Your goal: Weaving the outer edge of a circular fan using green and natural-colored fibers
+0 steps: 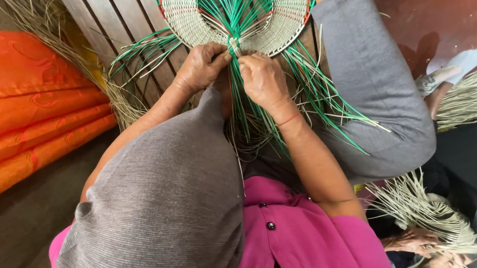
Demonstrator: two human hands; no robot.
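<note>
Green strands (242,18) pinched between both hands' fingers (224,57), woven disc (286,15) just beyond

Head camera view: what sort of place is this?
Probably a home or small handcraft weaving spot: a round woven straw-and-green-fibre disc on a dark wooden slatted bench, loose pale straw bundles, folded orange cloth.
</note>
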